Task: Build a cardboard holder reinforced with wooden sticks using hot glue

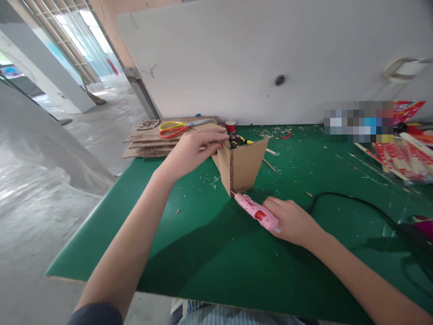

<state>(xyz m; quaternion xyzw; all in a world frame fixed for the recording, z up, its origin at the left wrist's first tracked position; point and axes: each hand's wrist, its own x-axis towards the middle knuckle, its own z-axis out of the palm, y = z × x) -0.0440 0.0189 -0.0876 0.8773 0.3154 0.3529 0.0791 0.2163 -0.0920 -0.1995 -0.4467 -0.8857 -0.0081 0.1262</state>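
A cardboard piece [248, 164] with panels meeting at a corner stands upright on the green table [189, 253]. My left hand [199, 146] grips its top edge at the left, fingers over the far side and thumb on the near side. A pink hot glue gun [256, 211] is in my right hand [287, 219], fingers wrapped around its handle. Its nozzle points left, at the bottom end of the cardboard's corner seam; whether it touches cannot be made out. Behind the cardboard, a black and yellow tool [244, 140] is partly hidden.
Stacked cardboard sheets [142, 137] lie back left, with yellow and orange scissors [177, 128] on top. A red spool [230, 126] stands near the wall. Red-and-white packets [402, 155] lie at the right. A black cord [355, 197] runs across the right side. Scraps are scattered about.
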